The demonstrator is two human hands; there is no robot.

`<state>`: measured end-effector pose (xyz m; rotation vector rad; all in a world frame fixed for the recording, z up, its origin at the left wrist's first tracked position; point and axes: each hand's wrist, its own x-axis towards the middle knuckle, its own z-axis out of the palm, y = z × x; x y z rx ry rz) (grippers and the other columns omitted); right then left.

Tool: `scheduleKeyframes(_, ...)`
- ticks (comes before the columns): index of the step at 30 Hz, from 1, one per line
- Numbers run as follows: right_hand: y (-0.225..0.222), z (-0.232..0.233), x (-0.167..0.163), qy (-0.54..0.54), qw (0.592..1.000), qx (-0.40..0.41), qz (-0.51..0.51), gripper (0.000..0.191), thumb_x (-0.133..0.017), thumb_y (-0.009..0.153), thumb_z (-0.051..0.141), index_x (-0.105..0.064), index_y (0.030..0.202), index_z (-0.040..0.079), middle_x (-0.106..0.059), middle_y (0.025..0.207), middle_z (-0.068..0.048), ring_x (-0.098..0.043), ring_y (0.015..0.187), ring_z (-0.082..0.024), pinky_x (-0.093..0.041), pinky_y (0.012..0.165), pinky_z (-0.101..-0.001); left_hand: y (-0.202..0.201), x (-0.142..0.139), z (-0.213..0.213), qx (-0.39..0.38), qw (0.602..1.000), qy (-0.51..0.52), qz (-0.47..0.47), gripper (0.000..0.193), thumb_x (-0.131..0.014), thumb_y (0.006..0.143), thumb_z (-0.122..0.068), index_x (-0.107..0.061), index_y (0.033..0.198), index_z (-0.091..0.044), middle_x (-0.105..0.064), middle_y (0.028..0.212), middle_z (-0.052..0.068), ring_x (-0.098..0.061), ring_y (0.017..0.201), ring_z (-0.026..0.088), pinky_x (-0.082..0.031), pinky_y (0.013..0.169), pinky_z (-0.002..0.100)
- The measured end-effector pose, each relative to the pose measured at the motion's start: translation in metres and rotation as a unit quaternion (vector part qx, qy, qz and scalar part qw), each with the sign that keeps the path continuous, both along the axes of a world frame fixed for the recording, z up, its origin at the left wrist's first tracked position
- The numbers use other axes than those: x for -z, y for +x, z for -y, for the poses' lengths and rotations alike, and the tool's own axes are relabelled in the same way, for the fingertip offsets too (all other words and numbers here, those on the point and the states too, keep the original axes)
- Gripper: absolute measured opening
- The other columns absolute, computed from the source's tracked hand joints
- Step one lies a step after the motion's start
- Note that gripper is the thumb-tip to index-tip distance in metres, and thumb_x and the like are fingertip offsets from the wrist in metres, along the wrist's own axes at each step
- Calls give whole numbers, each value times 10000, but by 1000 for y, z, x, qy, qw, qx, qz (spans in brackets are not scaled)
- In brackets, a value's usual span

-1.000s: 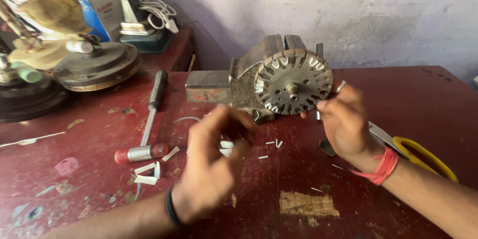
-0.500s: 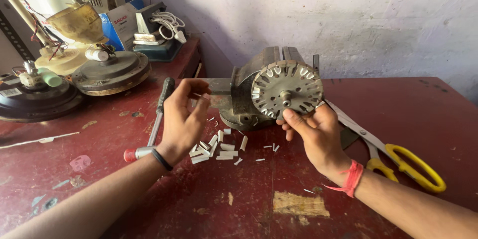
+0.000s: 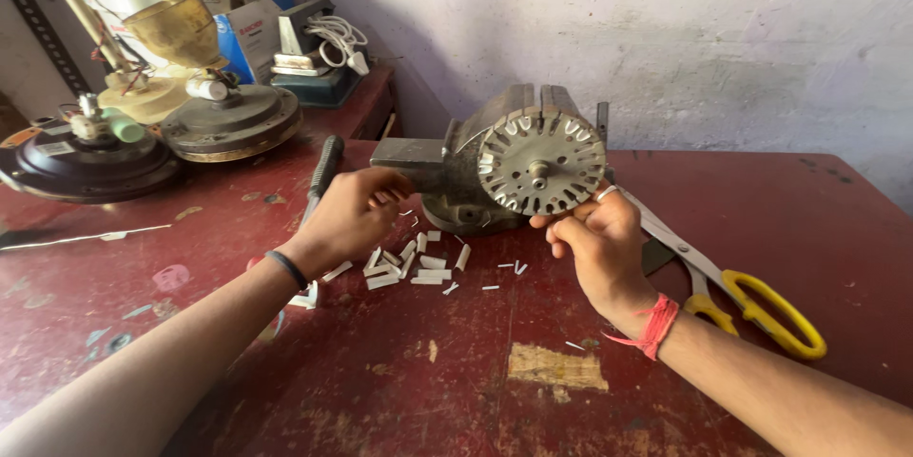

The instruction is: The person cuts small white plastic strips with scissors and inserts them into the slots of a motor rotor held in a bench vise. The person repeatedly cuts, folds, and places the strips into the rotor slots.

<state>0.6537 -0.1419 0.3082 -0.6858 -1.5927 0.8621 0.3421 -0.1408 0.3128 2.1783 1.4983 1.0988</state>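
Yellow-handled scissors (image 3: 751,300) lying just right of the right hand (image 3: 599,248), black-handled screwdriver (image 3: 321,172) behind the left hand (image 3: 347,219), dark round fan motors (image 3: 228,124) far left of it, blue box (image 3: 242,38) and coiled white cable (image 3: 335,38) beyond.

Two bare hands are in view, a left hand (image 3: 347,213) and a right hand (image 3: 597,246). One round slotted metal stator core (image 3: 541,161) sits in one grey bench vise (image 3: 447,167). One pair of yellow-handled scissors (image 3: 732,281) lies right. Roughly fifteen small white paper strips (image 3: 414,265) scatter near centre. Two dark round fan motor housings (image 3: 228,122) stand far left
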Motion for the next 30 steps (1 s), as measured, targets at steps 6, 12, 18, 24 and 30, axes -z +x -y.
scheduleKeyframes(6, 4, 17, -15, 5, 1000, 17, 26, 223, -532, 830, -87, -619, 1033, -54, -736, 826, -148, -609, 597, -121, -485, 500, -263, 2, -9, 18, 96, 992, -24, -74, 326, -659, 883, -146, -735, 1177, -31, -765, 1108, 159, -753, 1009, 262, -595, 907, 380)
scheduleKeyframes(12, -7, 13, -21, -24, 999, 32, 28, 185, -535, 820, -77, -597, 989, -33, -718, 793, -120, -617, 618, -112, -490, 504, -257, 7, -14, 24, 78, 990, 43, -112, 322, -729, 902, -245, -738, 1144, -33, -723, 1079, 194, -712, 971, 341, -571, 852, 432)
scheduleKeyframes(18, -2, 8, -17, -30, 999, 28, 31, 144, -536, 814, -82, -607, 930, -32, -719, 778, -111, -610, 603, -109, -485, 494, -259, 37, -5, 26, -8, 994, 53, -93, 291, -804, 809, -277, -740, 973, -46, -761, 923, 164, -732, 882, 324, -580, 803, 430)
scheduleKeyframes(24, 9, 4, -8, -27, 999, 23, 23, 143, -560, 814, -81, -594, 945, -35, -710, 774, -103, -599, 593, -105, -474, 495, -256, 60, 4, 22, -8, 999, 29, -27, 198, -757, 802, -137, -763, 992, -83, -781, 903, 130, -763, 844, 301, -606, 748, 398)
scheduleKeyframes(30, 15, -2, 0, -30, 999, 25, 30, 152, -565, 822, -68, -605, 963, -28, -718, 779, -95, -606, 591, -99, -481, 494, -252, 70, 9, 22, 39, 996, 50, -64, 331, -676, 754, -9, -741, 1074, -66, -783, 884, 138, -769, 827, 309, -612, 762, 398)
